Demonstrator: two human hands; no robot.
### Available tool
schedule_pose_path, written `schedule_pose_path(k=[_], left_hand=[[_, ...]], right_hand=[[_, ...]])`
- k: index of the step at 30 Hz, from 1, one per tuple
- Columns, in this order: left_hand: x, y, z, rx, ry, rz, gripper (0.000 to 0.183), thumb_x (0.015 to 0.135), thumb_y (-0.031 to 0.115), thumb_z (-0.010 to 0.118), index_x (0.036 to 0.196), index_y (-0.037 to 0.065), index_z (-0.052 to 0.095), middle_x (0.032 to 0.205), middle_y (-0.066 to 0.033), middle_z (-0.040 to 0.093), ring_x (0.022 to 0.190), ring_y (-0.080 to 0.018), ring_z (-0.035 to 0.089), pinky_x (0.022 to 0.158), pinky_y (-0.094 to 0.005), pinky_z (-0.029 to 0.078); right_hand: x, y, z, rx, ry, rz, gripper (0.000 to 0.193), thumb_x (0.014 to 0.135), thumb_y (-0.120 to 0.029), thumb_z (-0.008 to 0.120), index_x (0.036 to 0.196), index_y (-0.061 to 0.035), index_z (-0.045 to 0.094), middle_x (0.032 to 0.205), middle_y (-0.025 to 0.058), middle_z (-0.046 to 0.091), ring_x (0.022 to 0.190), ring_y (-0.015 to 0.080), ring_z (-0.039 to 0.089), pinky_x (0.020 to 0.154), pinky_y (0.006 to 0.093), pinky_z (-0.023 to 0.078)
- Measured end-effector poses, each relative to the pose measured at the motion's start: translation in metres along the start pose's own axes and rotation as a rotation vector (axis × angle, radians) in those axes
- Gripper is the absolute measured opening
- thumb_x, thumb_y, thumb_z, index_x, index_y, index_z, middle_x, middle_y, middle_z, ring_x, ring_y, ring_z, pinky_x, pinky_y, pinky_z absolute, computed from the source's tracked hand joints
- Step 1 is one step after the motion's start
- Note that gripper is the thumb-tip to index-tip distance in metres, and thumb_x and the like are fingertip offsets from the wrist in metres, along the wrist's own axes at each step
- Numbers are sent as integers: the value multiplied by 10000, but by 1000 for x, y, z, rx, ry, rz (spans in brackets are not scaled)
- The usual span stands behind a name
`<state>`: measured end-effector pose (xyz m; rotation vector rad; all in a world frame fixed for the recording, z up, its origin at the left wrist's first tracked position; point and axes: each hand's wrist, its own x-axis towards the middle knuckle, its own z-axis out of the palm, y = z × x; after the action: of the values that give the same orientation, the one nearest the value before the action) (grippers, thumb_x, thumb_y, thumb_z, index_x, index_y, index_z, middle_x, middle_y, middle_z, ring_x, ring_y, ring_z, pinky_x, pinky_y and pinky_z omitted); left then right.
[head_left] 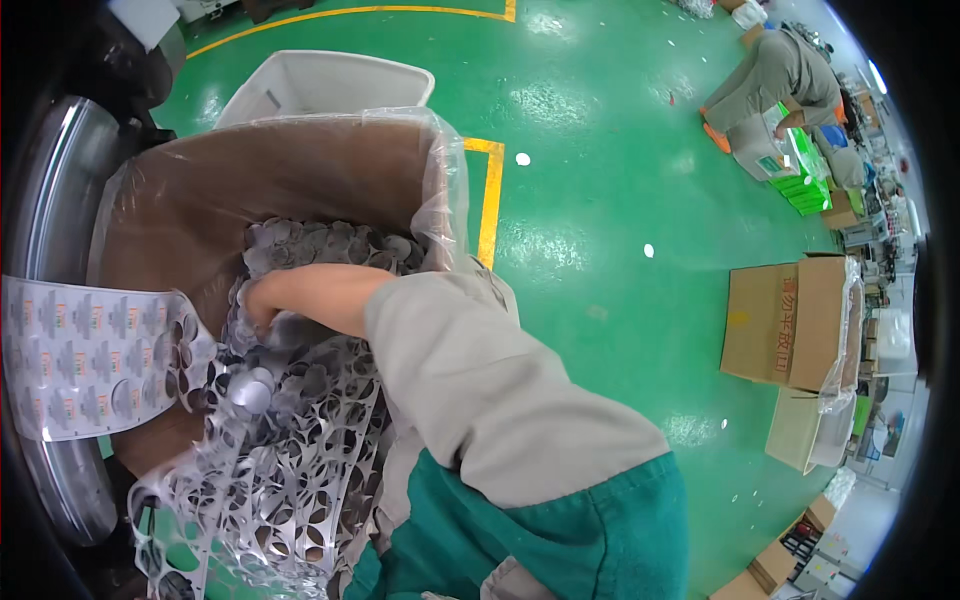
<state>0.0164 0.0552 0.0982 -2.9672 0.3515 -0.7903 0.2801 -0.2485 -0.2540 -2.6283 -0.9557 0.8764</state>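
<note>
Grey sleeve [480, 370]: right arm, slanting from lower right toward the left, elbow slightly bent, forearm nearly level.
Perforated sheet [290, 490]: silvery, round-holed; heaped along the near side of the brown box, probably let slump there by its own limpness.
Right hand [260, 305]: wrist bent down, fingers hidden among the discs [340, 243]; how far closed, and on what, cannot be told. Left hand: out of view.
Discs: loose pile inside the box, around the hand.
Printed strip [90, 350]: over a metal roller [65, 220], apparently for support.
Brown box [200, 185]: clear liner [442, 170] over its rim, likely to contain small pieces.
White tub [400, 80]: just beyond.
Co-worker [790, 70]: bent over, well apart.
</note>
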Motion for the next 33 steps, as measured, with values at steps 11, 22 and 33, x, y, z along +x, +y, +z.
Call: schedule_pose_path(k=[11,22,33], left_hand=[[-9,26,52,-1264,-83,-649,249,895,111,506,1128,28,533,979,-25,544,856,-68,493,798,-225,416],[-53,20,-25,-1291,183,-658,286,834,43,469,1118,10,445,920,-112,536,815,-203,511,741,-313,431],[-61,47,-13,-1385,46,-144,67,752,17,571,816,31,557,751,-60,498,650,-148,436,676,-262,415]], right_hand=[[-132,-20,-156,1021,165,-564,519,775,-299,655,1177,-11,498,1046,58,593,949,117,569,815,269,470],[-3,22,37,613,76,-62,584,737,-334,700,1173,0,503,1124,137,565,1037,248,536,881,380,418],[-122,-99,-154,1469,136,-802,416,877,-349,553,1153,-40,518,1036,63,615,944,154,592,827,312,482]])
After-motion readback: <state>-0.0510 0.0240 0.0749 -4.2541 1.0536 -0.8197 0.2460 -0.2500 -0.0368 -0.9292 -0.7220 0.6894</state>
